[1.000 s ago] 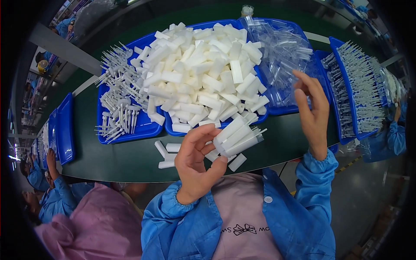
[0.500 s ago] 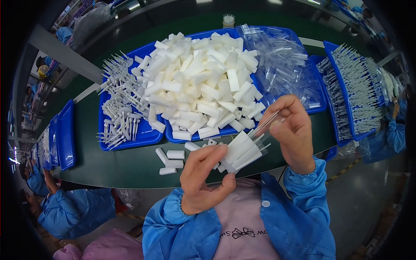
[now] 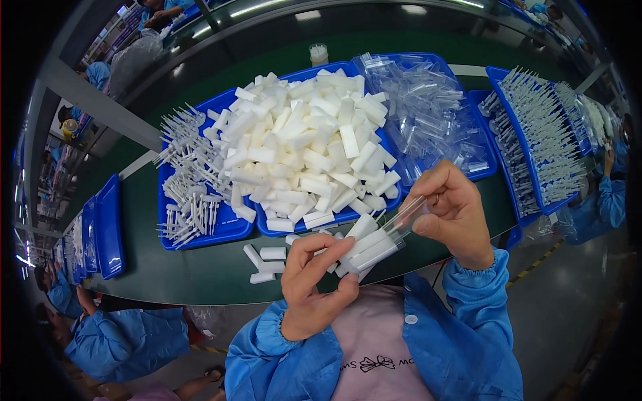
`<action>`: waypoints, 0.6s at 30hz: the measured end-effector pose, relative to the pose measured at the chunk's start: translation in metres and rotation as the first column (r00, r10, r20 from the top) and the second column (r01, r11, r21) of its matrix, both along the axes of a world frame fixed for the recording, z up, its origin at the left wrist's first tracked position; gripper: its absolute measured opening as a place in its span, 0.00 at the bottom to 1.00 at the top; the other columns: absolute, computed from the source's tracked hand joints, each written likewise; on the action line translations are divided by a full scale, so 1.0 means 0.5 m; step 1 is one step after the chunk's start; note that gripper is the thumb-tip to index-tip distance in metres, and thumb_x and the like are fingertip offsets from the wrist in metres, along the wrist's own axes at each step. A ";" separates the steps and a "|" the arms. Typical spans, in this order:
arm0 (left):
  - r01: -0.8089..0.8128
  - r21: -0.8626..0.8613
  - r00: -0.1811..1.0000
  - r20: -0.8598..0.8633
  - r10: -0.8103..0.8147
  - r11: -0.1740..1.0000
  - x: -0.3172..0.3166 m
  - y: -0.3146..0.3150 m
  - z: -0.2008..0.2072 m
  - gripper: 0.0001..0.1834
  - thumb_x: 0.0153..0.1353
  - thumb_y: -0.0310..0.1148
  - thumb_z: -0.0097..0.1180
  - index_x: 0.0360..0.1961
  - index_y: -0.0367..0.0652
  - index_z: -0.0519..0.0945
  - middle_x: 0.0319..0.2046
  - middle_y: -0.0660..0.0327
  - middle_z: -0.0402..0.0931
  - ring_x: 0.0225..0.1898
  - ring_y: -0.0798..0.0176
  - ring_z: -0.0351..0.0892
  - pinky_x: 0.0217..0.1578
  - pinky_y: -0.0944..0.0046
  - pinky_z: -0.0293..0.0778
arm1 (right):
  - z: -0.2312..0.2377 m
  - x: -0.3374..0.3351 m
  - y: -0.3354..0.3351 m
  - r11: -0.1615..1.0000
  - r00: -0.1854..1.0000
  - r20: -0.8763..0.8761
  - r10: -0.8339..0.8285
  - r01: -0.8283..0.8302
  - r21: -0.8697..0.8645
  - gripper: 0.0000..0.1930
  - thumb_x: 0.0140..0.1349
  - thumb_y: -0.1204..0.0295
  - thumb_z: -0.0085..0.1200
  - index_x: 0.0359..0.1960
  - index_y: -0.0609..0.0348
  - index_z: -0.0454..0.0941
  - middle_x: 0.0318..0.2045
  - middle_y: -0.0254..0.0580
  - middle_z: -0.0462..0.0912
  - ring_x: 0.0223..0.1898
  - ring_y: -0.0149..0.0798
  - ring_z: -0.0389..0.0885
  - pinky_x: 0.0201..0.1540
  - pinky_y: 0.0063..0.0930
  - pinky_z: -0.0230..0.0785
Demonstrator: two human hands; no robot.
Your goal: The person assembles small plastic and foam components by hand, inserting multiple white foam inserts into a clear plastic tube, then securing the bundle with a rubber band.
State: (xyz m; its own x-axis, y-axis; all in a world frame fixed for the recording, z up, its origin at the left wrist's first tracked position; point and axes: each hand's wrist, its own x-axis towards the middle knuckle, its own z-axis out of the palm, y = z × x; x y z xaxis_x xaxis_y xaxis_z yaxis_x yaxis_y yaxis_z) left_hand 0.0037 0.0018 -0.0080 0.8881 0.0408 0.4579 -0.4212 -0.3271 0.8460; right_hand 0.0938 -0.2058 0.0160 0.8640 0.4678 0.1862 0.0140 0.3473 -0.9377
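Note:
My left hand (image 3: pixel 315 284) pinches a small bundle of white foam blocks (image 3: pixel 369 248) between fingers and thumb. Clear plastic shows around part of the bundle. My right hand (image 3: pixel 456 214) has thumb and index finger closed on a clear plastic sleeve (image 3: pixel 409 212), tilted, its lower end meeting the right end of the blocks. How far the sleeve overlaps them is hard to make out. Just beyond the hands, a big heap of similar white foam blocks (image 3: pixel 304 137) fills a blue tray (image 3: pixel 274 228). Several loose blocks (image 3: pixel 273 253) lie on the green table left of my left hand.
Clear plastic sleeves fill a blue tray (image 3: pixel 493 166) at the back right. White stick-like parts with thin stems (image 3: pixel 194 150) lie in a tray at left; more stand in trays (image 3: pixel 545 144) far right. A small cup (image 3: pixel 319 53) stands behind. Co-workers in blue sit both sides.
The right hand has come slightly down with the clear sleeve, which now lies closer against the blocks. Thin white rods seen at the bundle's right end no longer show. The whole view has shifted slightly.

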 end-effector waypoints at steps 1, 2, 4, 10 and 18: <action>-0.001 -0.012 1.000 -0.012 0.001 1.000 0.000 -0.002 0.001 0.26 0.38 0.19 0.60 0.45 0.35 0.80 0.42 0.53 0.70 0.41 0.59 0.73 0.40 0.65 0.71 | 0.000 -0.001 -0.002 1.000 1.000 0.025 -0.018 0.018 -0.018 0.16 0.55 0.77 0.62 0.41 0.63 0.68 0.36 0.40 0.75 0.41 0.32 0.79 0.45 0.26 0.72; 0.005 -0.009 1.000 -0.009 -0.005 1.000 -0.001 -0.003 0.002 0.26 0.38 0.19 0.60 0.45 0.35 0.80 0.42 0.53 0.70 0.41 0.59 0.73 0.40 0.65 0.71 | -0.001 -0.003 -0.004 1.000 0.999 0.027 -0.024 0.024 -0.014 0.16 0.55 0.77 0.62 0.41 0.63 0.68 0.36 0.40 0.75 0.41 0.32 0.79 0.45 0.26 0.72; -0.016 -0.003 1.000 0.011 0.016 1.000 -0.003 -0.007 0.003 0.26 0.38 0.18 0.60 0.45 0.35 0.80 0.42 0.53 0.70 0.40 0.60 0.73 0.40 0.66 0.72 | -0.004 -0.005 -0.007 1.000 0.999 -0.040 0.010 -0.010 0.020 0.16 0.54 0.78 0.62 0.40 0.63 0.68 0.36 0.39 0.75 0.41 0.32 0.79 0.46 0.25 0.72; -0.004 -0.051 0.999 -0.046 0.002 0.999 -0.002 -0.008 0.002 0.25 0.38 0.18 0.60 0.45 0.34 0.80 0.41 0.54 0.70 0.41 0.60 0.73 0.40 0.66 0.72 | -0.007 -0.016 -0.017 0.999 0.999 -0.045 -0.026 0.028 0.029 0.16 0.53 0.77 0.63 0.39 0.62 0.69 0.38 0.40 0.76 0.42 0.33 0.79 0.46 0.24 0.71; -0.025 0.058 0.999 0.028 0.023 0.998 0.003 -0.015 0.008 0.25 0.37 0.17 0.59 0.43 0.35 0.80 0.43 0.54 0.69 0.42 0.61 0.72 0.42 0.66 0.71 | -0.022 -0.030 0.022 0.986 0.983 0.141 -0.117 0.132 -0.101 0.16 0.50 0.75 0.66 0.39 0.60 0.73 0.39 0.39 0.77 0.49 0.34 0.72 0.53 0.29 0.62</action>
State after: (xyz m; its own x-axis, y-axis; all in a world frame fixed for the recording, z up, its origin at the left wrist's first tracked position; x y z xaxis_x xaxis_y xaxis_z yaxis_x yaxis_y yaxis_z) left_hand 0.0053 -0.0058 -0.0038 0.8744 0.0347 0.4840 -0.4351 -0.3855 0.8137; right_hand 0.0790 -0.1946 0.0050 0.8874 0.3822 0.2579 0.1786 0.2307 -0.9565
